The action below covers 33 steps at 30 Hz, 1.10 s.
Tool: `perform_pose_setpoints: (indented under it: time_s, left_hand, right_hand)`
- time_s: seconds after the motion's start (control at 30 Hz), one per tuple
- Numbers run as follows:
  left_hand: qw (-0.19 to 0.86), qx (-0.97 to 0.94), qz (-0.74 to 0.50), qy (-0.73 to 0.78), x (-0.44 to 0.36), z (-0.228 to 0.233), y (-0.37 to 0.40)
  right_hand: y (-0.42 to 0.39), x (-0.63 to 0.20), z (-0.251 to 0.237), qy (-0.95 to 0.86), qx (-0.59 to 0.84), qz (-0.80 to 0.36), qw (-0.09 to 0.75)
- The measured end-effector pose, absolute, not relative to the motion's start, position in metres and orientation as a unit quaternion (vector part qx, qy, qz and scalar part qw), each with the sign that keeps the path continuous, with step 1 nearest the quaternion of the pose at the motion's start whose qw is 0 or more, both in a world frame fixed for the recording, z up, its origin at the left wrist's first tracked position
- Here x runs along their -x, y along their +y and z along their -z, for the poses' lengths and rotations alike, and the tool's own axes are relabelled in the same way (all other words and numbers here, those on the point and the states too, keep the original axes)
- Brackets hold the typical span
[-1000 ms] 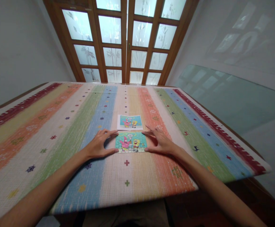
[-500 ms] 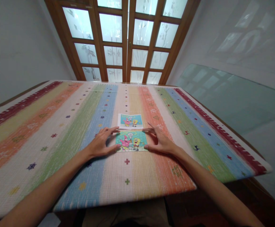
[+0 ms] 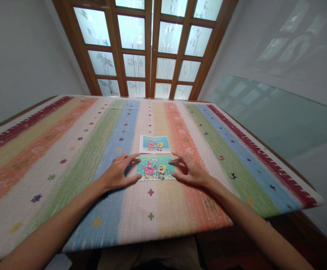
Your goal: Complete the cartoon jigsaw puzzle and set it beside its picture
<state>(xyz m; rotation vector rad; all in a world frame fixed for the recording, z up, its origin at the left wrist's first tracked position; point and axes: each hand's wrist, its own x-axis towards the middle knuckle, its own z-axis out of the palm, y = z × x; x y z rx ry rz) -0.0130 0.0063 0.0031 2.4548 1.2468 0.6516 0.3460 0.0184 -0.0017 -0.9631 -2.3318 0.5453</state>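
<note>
An assembled jigsaw puzzle (image 3: 155, 168) lies flat on the striped tablecloth, showing a pink starfish and a yellow sponge figure on a teal ground. My left hand (image 3: 121, 170) rests at its left edge, thumb by the lower corner and forefinger by the upper one. At the right edge is my right hand (image 3: 190, 168), its thumb and fingers spread in the same way, the fingertips touching or very near the border. Just beyond the puzzle lies a small white-bordered picture card (image 3: 155, 144) with the same scene. Neither hand is wrapped round anything.
The striped tablecloth (image 3: 95, 123) covers a wide table whose near edge is close to my body. Behind the table stand wooden doors (image 3: 149, 52) with frosted panes. A glass panel (image 3: 276, 112) leans along the right wall.
My left fingertips have drawn slightly left, off the puzzle's face to its edge. The right forefinger has come down a little. The puzzle and card stay in place.
</note>
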Motion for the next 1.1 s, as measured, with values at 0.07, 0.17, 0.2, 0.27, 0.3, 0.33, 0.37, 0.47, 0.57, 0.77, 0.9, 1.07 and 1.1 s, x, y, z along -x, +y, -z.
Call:
perform_pose_setpoints:
  time_s: [0.07, 0.17, 0.2, 0.27, 0.3, 0.33, 0.37, 0.47, 0.57, 0.77, 0.9, 1.07, 1.1]
  left_hand:
    - [0.156, -0.855, -0.23, 0.438, 0.0115, -0.0035, 0.0056]
    - [0.157, -0.855, -0.248, 0.429, 0.009, -0.0049, 0.0037]
    - [0.154, -0.855, -0.257, 0.425, 0.0081, -0.0053, 0.0029]
    - [0.147, -0.856, -0.267, 0.417, 0.0062, -0.0058, 0.0015]
    - [0.144, -0.859, -0.267, 0.413, 0.0053, -0.006, 0.001]
    - [0.143, -0.861, -0.263, 0.41, 0.0045, -0.0062, 0.0006]
    - [0.144, -0.864, -0.258, 0.408, 0.0039, -0.0063, 0.0003]
    - [0.148, -0.868, -0.25, 0.404, 0.0028, -0.0063, 0.0001]
    - [0.142, -0.865, -0.264, 0.401, 0.0029, -0.0061, 0.0001]
    - [0.131, -0.87, -0.242, 0.408, 0.0036, -0.0061, 0.0006]
    - [0.132, -0.876, -0.233, 0.401, 0.0037, -0.0047, 0.0023]
    - [0.141, -0.873, -0.235, 0.404, 0.004, -0.0043, 0.0028]
    - [0.144, -0.872, -0.234, 0.405, 0.0041, -0.0046, 0.0027]
  right_hand:
    - [0.0183, -0.3453, 0.0032, -0.863, 0.358, -0.209, 0.289]
    - [0.0175, -0.3447, 0.003, -0.864, 0.347, -0.2, 0.306]
    - [0.0173, -0.3445, 0.0024, -0.867, 0.341, -0.193, 0.308]
    - [0.0171, -0.3444, 0.0006, -0.875, 0.328, -0.183, 0.306]
    - [0.0172, -0.3445, -0.0002, -0.878, 0.324, -0.183, 0.3]
    - [0.0173, -0.3447, -0.0009, -0.881, 0.322, -0.185, 0.294]
    - [0.0175, -0.3449, -0.0015, -0.882, 0.323, -0.189, 0.287]
    - [0.0178, -0.3455, -0.0026, -0.883, 0.323, -0.196, 0.277]
    - [0.0172, -0.3457, -0.0034, -0.884, 0.322, -0.191, 0.281]
    - [0.0143, -0.3442, -0.0032, -0.885, 0.335, -0.177, 0.272]
    - [0.0142, -0.342, -0.0017, -0.889, 0.327, -0.163, 0.274]
    - [0.0165, -0.3412, -0.0011, -0.871, 0.34, -0.198, 0.295]
    - [0.0169, -0.3414, -0.0009, -0.869, 0.344, -0.201, 0.295]
